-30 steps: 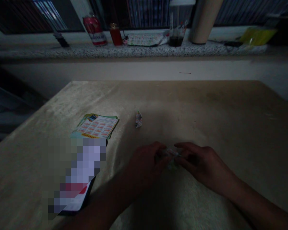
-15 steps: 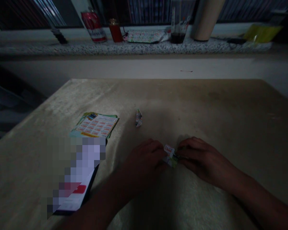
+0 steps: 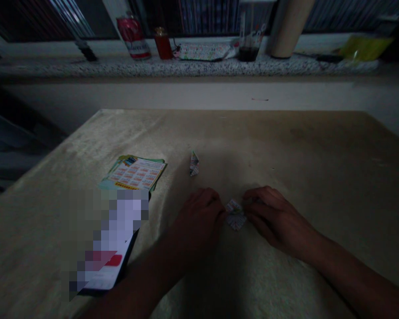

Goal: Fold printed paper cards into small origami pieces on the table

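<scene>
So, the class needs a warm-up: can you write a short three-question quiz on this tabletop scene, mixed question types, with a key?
1. True or false: the small folded printed paper piece lies between the left hand and the right hand, with fingertips of both at its edges.
2. The stack of printed leaflets on the beige cloth-covered table lies: A) to the left of the left hand, B) to the right of the right hand, C) under the right hand.
3. What stands alone on the table just beyond the hands?
Key: 1 true; 2 A; 3 a second small folded paper shape.
</scene>
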Available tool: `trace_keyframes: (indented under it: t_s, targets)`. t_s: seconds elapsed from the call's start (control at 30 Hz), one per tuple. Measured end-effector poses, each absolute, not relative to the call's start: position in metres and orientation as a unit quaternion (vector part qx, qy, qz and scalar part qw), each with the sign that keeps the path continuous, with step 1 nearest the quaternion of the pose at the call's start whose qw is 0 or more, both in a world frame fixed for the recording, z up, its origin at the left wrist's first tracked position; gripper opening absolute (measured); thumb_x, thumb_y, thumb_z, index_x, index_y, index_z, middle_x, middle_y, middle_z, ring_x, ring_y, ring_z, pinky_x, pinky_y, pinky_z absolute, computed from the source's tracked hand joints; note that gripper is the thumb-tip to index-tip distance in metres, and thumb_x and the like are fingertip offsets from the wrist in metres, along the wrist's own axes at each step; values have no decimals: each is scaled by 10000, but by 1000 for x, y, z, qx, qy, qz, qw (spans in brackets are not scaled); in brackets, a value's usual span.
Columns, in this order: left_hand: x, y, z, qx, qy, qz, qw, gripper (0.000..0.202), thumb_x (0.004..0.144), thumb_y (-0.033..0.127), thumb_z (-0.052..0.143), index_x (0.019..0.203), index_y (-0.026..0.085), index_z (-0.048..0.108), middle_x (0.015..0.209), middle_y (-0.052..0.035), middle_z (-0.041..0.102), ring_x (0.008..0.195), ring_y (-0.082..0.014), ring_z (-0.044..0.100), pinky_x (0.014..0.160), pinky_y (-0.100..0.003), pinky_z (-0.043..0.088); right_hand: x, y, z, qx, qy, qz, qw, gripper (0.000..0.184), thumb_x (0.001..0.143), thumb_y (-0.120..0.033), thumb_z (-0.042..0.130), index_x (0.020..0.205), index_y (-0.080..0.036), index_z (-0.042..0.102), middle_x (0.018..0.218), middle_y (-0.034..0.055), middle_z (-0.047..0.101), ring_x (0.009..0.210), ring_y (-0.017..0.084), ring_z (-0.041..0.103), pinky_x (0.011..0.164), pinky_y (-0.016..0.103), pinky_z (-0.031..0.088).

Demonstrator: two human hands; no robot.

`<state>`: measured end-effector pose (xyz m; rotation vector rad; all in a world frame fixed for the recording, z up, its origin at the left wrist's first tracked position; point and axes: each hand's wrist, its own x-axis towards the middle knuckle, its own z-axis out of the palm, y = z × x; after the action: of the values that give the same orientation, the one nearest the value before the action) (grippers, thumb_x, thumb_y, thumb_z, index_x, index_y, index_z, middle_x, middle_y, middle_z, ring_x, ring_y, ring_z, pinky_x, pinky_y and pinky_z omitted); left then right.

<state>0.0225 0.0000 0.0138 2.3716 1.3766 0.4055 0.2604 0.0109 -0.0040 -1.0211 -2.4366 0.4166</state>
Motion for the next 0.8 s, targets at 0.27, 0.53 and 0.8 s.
trace_keyframes:
  t_s: [0.27,0.53,0.8]
  targets:
    - [35,-8,2,807,557,144,130,249,1027,257,456,973,152,676,1404,-172,522,1298,-348,472,1044,-584,378,249,8,-11,-445,-856,128,230,182,990,-252,565,898,-159,692,1274,167,605,1187,332,559,980,525,478]
    - [46,-8,-7,806,579,114,43,277,1040,264,439,1004,106,663,1430,-227,523,1295,-382,486,1037,-593,385,242,11,-18,-477,-846,81,225,164,960,-233,616,866,-149,721,1263,175,629,1172,361,566,943,519,476]
    - [48,-4,-6,812,573,106,26,217,1005,255,504,1002,122,676,1402,-208,562,1255,-372,520,992,-572,433,237,11,-17,-496,-836,71,223,171,930,-230,643,795,-156,717,1237,172,651,1135,355,590,904,498,490]
